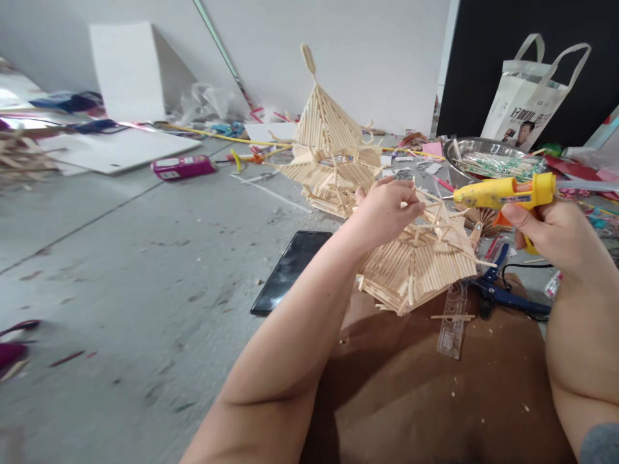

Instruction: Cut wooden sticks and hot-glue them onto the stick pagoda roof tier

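Over the near stick model, a tiered roof of pale sticks just right of centre, we hold our left hand with its fingers bent and close together; we cannot tell whether they pinch a stick. Our right hand, to the right, has its fingers clamped on the handle of a yellow glue gun, whose nozzle points left towards the model. Beyond our left hand we see a taller stick tower with a pointed roof.

Left of the near model, a dark phone lies flat on the grey surface, partly behind our left forearm. On the near side, a clear ruler lies on brown sheeting, with short sticks across it; blue-handled cutters are just to its right. At far right we have a metal bowl of wrapped sticks and a white bag; at far left, a magenta container lies on its side.
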A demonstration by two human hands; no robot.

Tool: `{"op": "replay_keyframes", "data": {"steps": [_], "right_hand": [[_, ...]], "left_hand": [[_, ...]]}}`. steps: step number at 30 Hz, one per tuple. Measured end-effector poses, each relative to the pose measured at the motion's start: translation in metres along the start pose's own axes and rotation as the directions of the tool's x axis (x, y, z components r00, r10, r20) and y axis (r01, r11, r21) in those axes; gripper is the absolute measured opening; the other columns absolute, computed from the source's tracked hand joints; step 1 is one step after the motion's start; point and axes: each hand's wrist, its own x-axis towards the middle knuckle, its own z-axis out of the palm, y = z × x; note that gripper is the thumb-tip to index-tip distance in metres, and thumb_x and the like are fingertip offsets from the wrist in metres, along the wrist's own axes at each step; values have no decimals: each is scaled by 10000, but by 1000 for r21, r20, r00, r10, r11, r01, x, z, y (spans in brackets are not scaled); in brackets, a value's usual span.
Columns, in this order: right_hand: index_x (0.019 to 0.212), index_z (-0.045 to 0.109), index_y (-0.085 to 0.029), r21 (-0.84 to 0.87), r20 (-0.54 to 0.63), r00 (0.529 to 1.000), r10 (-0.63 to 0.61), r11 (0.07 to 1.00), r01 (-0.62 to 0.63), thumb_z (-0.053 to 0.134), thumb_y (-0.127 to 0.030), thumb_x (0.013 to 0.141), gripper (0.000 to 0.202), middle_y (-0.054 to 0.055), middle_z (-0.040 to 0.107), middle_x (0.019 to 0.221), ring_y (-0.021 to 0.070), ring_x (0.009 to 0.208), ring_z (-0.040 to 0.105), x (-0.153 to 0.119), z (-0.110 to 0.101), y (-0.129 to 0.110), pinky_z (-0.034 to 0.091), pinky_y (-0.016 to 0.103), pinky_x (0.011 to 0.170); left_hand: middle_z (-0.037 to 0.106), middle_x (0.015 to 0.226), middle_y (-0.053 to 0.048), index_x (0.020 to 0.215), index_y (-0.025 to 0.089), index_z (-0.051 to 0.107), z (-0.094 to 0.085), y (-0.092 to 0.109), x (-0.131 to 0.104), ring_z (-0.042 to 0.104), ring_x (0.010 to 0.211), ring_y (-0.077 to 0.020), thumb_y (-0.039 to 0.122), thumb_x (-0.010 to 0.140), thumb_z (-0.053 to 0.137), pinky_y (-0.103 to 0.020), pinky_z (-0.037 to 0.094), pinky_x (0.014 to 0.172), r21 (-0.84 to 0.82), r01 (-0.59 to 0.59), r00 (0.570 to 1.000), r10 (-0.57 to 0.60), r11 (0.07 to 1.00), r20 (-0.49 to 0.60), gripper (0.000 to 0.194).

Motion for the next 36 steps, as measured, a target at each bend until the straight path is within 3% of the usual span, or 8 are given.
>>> {"op": "replay_keyframes", "data": {"steps": [10,19,27,36], "right_hand": [[544,525,-232,-26,0,999,-43,999,43,474,-651,726,460,-3,499,479,152,495,482,1,-1,0,354,309,510],[593,595,-230,13,49,994,-96,995,96,493,-595,747,410,2,526,493,169,557,537,-1,-1,-3,368,295,511],[579,556,-206,-11,-2,1000,2,1000,-2,481,-676,703,492,-37,483,393,108,416,449,-1,-5,-2,363,287,503],[590,569,-214,-19,-15,1000,-19,1000,19,490,-653,711,462,-37,470,386,123,440,457,-1,-3,-3,364,293,523]], "left_hand": [[636,1107,-39,681,197,652,-1,0,0,474,1164,-241,287,776,513,-486,285,1029,5,7,1000,-8,1000,15,191],[668,995,-36,666,209,651,0,1,0,500,1131,-235,283,776,498,-464,334,994,24,-18,1000,18,1000,3,203],[657,986,-64,658,167,636,-4,10,-1,493,1156,-217,232,792,478,-411,315,1009,54,14,999,-16,998,52,217],[662,1011,-49,672,195,647,-1,3,-1,496,1139,-232,263,782,487,-450,344,990,23,-19,1000,19,1000,14,205]]}}
